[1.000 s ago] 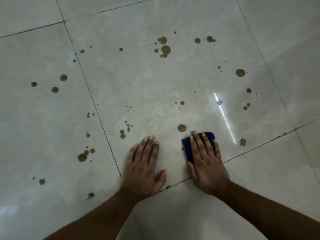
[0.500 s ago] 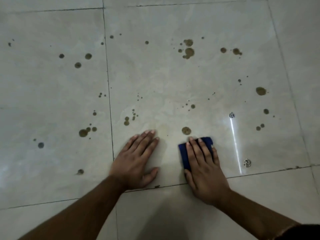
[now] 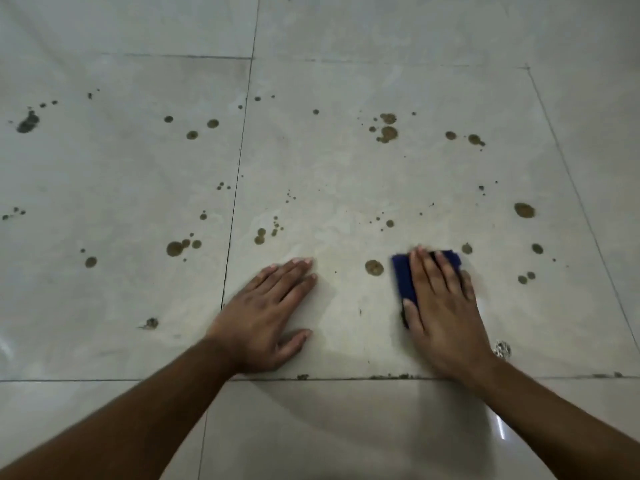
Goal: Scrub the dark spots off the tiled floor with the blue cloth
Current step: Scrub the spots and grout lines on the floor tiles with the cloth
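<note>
My right hand (image 3: 441,313) lies flat on the blue cloth (image 3: 403,278), pressing it onto the pale tiled floor (image 3: 346,168); only the cloth's left strip and far edge show past the fingers. A round brown spot (image 3: 374,267) sits just left of the cloth. My left hand (image 3: 266,310) rests palm down on the same tile, fingers spread, holding nothing. Several more dark spots dot the tiles: a cluster (image 3: 387,131) far ahead, a larger one (image 3: 524,210) at the right, another (image 3: 175,248) on the left tile.
Grout lines cross the floor: one runs lengthwise (image 3: 235,188) left of my left hand, one crosswise (image 3: 346,378) under my wrists with dark grime along it. A small shiny glint (image 3: 503,349) lies by my right wrist. A black smear (image 3: 27,122) marks the far left.
My right hand has slid the cloth to the right, away from the round brown spot. The view has tilted and shifted; my left hand stays planted.
</note>
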